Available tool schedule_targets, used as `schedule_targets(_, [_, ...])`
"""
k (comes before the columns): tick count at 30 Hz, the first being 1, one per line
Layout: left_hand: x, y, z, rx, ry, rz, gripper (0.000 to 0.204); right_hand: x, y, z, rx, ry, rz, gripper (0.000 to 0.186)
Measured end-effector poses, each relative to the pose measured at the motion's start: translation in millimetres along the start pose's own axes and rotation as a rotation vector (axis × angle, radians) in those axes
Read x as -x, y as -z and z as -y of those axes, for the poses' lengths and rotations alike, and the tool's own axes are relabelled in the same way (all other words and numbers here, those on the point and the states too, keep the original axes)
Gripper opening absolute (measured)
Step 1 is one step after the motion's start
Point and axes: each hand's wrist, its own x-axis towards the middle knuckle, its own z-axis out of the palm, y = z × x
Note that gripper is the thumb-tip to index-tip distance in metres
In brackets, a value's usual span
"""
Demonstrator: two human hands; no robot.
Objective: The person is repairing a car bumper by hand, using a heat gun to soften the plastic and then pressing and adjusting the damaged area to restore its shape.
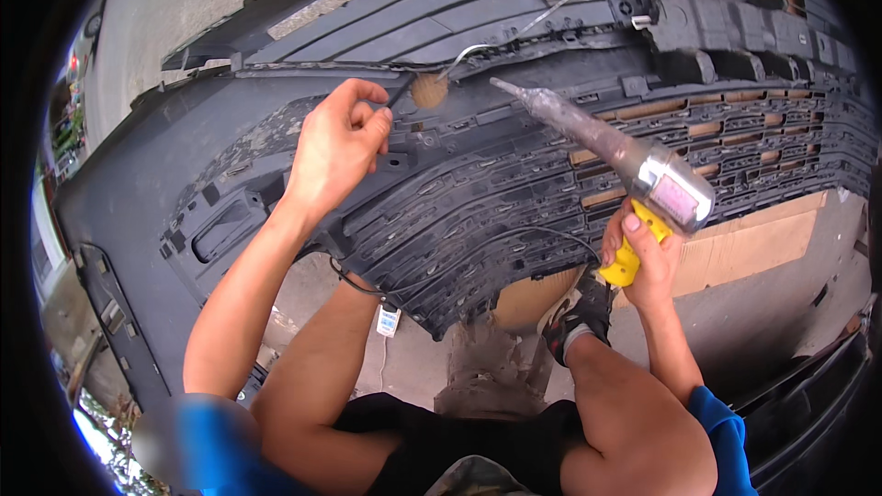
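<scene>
While the right hand [654, 264] wraps the yellow handle [623, 266] of the hot-air gun [634, 156], its nozzle [519, 95] points left and away from the body — the gun's long axis runs on a slant, fat end near right, tip far left. Gun is over the slatted side of the bumper [441, 220]; tip height above it I can't tell. Key relation, my read: nozzle to the round hole [429, 90], which lies just left of the tip, about level with it, between tip and left hand [340, 142]. Left hand is the nearer one to that hole — fingers loosely curled, thumb close to forefinger; can't tell if anything thin is pinched there. Right hand sits well back from it.
</scene>
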Motion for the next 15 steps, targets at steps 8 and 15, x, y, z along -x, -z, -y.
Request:
schedule_targets(8, [-8,-36,1,-0.163,-0.103,-0.306,0.014,-21,8,20,-0.022,-0.066,0.09,0.022])
schedule_targets(15, [-13,-49,9,-0.077,-0.07,-0.426,0.015,-10,21,23,-0.035,-0.079,0.146,0.027])
